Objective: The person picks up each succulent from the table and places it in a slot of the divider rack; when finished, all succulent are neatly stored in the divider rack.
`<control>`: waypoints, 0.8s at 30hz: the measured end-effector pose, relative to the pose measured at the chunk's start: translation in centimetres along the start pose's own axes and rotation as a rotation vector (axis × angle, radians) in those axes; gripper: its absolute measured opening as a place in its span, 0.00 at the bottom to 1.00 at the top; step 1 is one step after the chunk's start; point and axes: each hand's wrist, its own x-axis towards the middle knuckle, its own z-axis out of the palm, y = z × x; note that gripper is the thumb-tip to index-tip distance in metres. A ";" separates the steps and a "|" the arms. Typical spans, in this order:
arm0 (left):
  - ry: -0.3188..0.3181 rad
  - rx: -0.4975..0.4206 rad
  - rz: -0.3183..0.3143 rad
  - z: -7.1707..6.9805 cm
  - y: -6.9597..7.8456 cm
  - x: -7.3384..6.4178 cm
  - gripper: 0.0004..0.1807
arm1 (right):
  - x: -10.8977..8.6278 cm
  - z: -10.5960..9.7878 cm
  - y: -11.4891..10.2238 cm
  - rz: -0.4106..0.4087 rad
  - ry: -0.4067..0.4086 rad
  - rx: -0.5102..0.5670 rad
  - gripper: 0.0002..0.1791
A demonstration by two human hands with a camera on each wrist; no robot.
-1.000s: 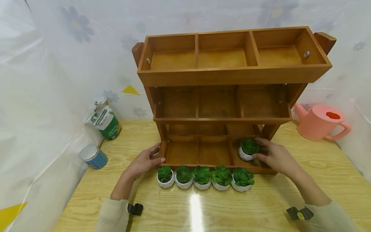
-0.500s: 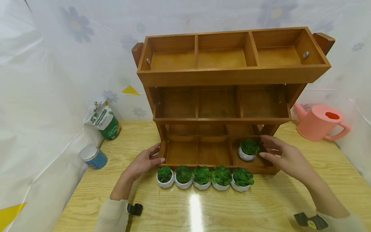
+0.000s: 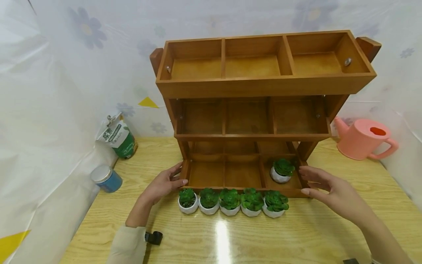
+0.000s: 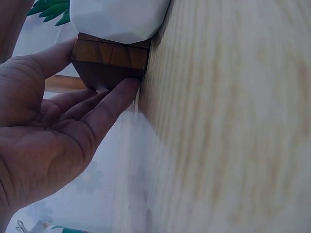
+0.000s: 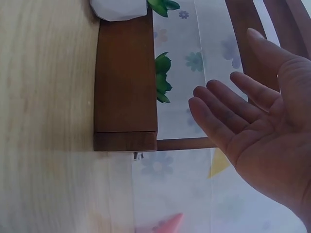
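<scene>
A three-tier wooden plant shelf (image 3: 263, 86) stands on the table, each tier split into three compartments. One potted succulent (image 3: 282, 168) in a white faceted pot sits upright in the bottom tier's right compartment. Several similar potted succulents (image 3: 230, 200) line up along the shelf's front. My left hand (image 3: 165, 185) grips the bottom tier's left end, thumb at the top edge and fingers against the outer side, as the left wrist view shows. Beside the tier's right end is my right hand (image 3: 333, 192), fingers extended and holding nothing; in the right wrist view its palm (image 5: 257, 145) faces the camera.
On the left stand a blue tin (image 3: 107, 179) with a silver lid and a green-white pouch (image 3: 120, 137) clipped at its top. A pink watering can (image 3: 364, 139) is at the right rear. Flower-patterned sheeting (image 3: 108, 66) hangs behind and at both sides.
My right hand has let go of the succulent in the right compartment and drawn away to the right and toward me. The left hand stays put.
</scene>
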 end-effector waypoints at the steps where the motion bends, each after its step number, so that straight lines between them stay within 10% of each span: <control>1: 0.003 -0.001 -0.005 0.0 0.0 0.0 0.44 | -0.2 0.1 0.0 -0.005 0.003 0.005 0.32; 24: -0.015 -0.012 0.008 0.0 0.1 0.0 0.43 | -2.7 3.7 0.8 -0.064 -0.159 0.265 0.28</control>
